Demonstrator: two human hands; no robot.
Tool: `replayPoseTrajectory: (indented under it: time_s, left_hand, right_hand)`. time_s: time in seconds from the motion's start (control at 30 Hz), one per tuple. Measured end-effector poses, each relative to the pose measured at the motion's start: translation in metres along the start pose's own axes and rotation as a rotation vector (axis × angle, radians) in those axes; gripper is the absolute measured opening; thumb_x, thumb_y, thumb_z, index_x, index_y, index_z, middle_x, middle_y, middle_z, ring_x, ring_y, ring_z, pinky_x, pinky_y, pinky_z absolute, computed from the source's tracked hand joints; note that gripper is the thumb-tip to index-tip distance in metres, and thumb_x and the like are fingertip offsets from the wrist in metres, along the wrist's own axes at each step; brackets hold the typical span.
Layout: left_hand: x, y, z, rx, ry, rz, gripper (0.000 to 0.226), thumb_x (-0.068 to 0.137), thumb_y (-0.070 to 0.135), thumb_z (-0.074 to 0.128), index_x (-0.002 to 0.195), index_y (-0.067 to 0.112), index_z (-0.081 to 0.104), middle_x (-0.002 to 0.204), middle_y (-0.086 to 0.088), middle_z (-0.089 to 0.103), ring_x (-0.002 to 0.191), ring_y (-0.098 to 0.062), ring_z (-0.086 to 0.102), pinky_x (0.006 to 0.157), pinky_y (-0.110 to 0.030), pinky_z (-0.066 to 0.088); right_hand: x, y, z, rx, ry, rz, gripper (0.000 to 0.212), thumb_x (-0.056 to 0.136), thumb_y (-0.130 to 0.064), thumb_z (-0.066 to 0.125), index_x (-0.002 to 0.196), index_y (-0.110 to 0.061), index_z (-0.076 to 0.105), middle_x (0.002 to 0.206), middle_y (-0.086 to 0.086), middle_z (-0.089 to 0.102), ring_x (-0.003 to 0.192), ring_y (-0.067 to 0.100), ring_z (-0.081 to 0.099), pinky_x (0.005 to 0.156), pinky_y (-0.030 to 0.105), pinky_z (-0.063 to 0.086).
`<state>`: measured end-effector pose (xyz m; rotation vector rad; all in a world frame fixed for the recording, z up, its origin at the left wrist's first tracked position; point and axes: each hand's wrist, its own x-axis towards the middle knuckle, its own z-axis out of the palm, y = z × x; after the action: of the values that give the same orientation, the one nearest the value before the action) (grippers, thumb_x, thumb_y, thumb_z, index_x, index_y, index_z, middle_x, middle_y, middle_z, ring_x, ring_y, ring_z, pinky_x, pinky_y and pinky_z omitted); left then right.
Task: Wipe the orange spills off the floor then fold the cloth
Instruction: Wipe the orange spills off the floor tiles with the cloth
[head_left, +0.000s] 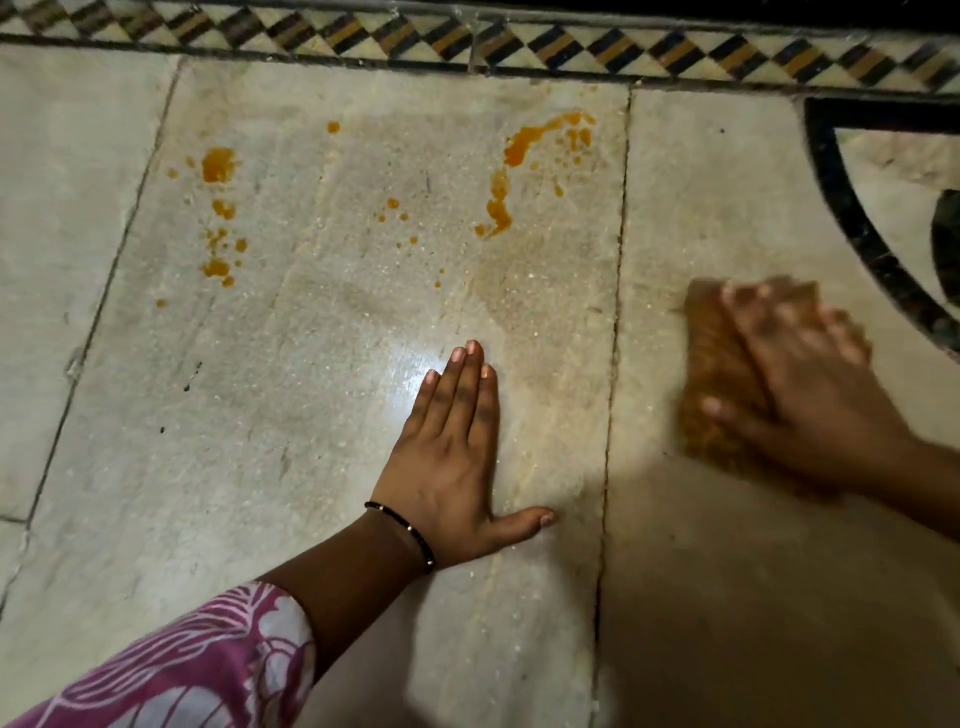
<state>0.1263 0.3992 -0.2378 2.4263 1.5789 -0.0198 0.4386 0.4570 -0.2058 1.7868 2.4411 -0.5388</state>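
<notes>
Orange spills mark the pale stone floor (322, 332): a column of blotches at the far left (218, 166), small drops in the middle (393, 203), and a curved streak at the far right (524, 143). My left hand (457, 447) lies flat on the floor, palm down, fingers together, thumb out, holding nothing. My right hand (795, 384) is blurred and presses an orange-brown cloth (711, 374) against the floor on the neighbouring slab, right of the spills. Much of the cloth is hidden under that hand.
A patterned border of dark and tan diamonds (467, 41) runs along the far edge of the floor. A black curved inlay (852, 208) sits at the right. Dark joints (618, 291) separate the slabs. A glare spot shines beside my left fingertips.
</notes>
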Motion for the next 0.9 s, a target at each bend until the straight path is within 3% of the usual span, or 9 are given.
replayPoseTrajectory:
  time_s: [0.1, 0.2, 0.37, 0.43, 0.5, 0.67, 0.77, 0.83, 0.9]
  left_hand:
    - [0.000, 0.001, -0.003, 0.004, -0.016, 0.000, 0.120, 0.074, 0.085, 0.032, 0.147, -0.008, 0.010, 0.156, -0.026, 0.001, 0.146, -0.034, -0.005, 0.118, -0.049, 0.008]
    - [0.000, 0.001, -0.005, 0.016, -0.028, -0.001, 0.120, 0.074, 0.084, 0.033, 0.147, -0.007, 0.009, 0.156, -0.025, 0.000, 0.146, -0.034, -0.005, 0.118, -0.050, 0.008]
    - [0.001, 0.003, -0.004, 0.025, -0.024, -0.002, 0.120, 0.074, 0.084, 0.033, 0.146, -0.008, 0.011, 0.156, -0.026, 0.002, 0.146, -0.035, -0.003, 0.117, -0.051, 0.010]
    - [0.001, 0.002, -0.003, 0.020, -0.027, -0.002, 0.120, 0.074, 0.085, 0.032, 0.146, -0.008, 0.011, 0.156, -0.026, 0.002, 0.146, -0.035, -0.003, 0.117, -0.050, 0.009]
    - [0.001, 0.001, -0.003, 0.014, -0.032, -0.004, 0.120, 0.074, 0.085, 0.029, 0.147, -0.008, 0.010, 0.156, -0.026, 0.001, 0.146, -0.035, -0.004, 0.118, -0.050, 0.008]
    - [0.000, 0.000, -0.004, 0.010, -0.054, -0.004, 0.119, 0.074, 0.085, 0.029, 0.147, -0.007, 0.010, 0.156, -0.026, 0.001, 0.146, -0.035, -0.005, 0.117, -0.050, 0.007]
    - [0.000, 0.002, -0.005, 0.032, -0.061, -0.005, 0.119, 0.073, 0.085, 0.031, 0.147, -0.006, 0.010, 0.156, -0.024, 0.001, 0.146, -0.034, -0.004, 0.118, -0.049, 0.007]
    - [0.000, 0.003, -0.006, 0.042, -0.075, -0.015, 0.120, 0.073, 0.085, 0.031, 0.147, -0.006, 0.011, 0.156, -0.024, 0.002, 0.146, -0.034, -0.003, 0.118, -0.049, 0.008]
    - [0.000, 0.004, -0.008, 0.054, -0.082, -0.018, 0.120, 0.073, 0.086, 0.031, 0.147, -0.006, 0.011, 0.157, -0.024, 0.003, 0.146, -0.034, -0.002, 0.118, -0.050, 0.008]
  right_hand:
    - [0.056, 0.008, -0.017, 0.016, 0.041, 0.197, 0.114, 0.061, -0.094, 0.008, 0.151, -0.027, -0.009, 0.159, 0.000, -0.012, 0.146, 0.023, -0.008, 0.116, 0.047, -0.007]
    - [0.099, -0.021, -0.020, -0.063, -0.034, 0.205, 0.122, 0.055, -0.097, 0.018, 0.150, -0.027, -0.012, 0.158, 0.001, -0.018, 0.144, 0.028, -0.017, 0.113, 0.055, -0.010]
    - [0.055, -0.079, 0.015, -0.263, -0.008, -0.207, 0.103, 0.071, -0.083, 0.036, 0.150, -0.032, -0.007, 0.160, 0.000, -0.001, 0.145, 0.034, -0.007, 0.104, 0.074, 0.000]
    - [0.022, -0.064, 0.022, -0.295, -0.007, -0.325, 0.096, 0.072, -0.075, 0.042, 0.152, -0.032, 0.009, 0.158, -0.001, 0.018, 0.145, 0.031, 0.010, 0.102, 0.074, 0.011]
    - [0.002, -0.032, 0.019, -0.289, -0.043, -0.384, 0.090, 0.074, -0.071, 0.043, 0.151, -0.030, 0.018, 0.156, -0.002, 0.025, 0.144, 0.028, 0.017, 0.104, 0.071, 0.013]
    - [0.037, 0.014, -0.009, -0.234, -0.012, -0.137, 0.091, 0.074, -0.083, 0.014, 0.151, -0.037, 0.000, 0.159, -0.002, 0.013, 0.145, 0.026, 0.008, 0.106, 0.067, 0.013]
    - [0.101, -0.002, -0.017, -0.113, 0.043, 0.083, 0.092, 0.073, -0.082, 0.018, 0.149, -0.037, -0.006, 0.160, -0.006, -0.001, 0.145, 0.027, 0.000, 0.106, 0.066, 0.005]
    - [0.129, -0.030, -0.016, -0.124, 0.015, 0.071, 0.093, 0.076, -0.079, 0.022, 0.150, -0.031, -0.007, 0.160, -0.004, -0.006, 0.145, 0.028, -0.003, 0.106, 0.066, 0.001]
    - [0.125, -0.062, -0.006, -0.198, -0.019, -0.079, 0.091, 0.081, -0.077, 0.022, 0.150, -0.027, -0.009, 0.160, -0.001, -0.007, 0.146, 0.028, -0.005, 0.108, 0.064, -0.001]
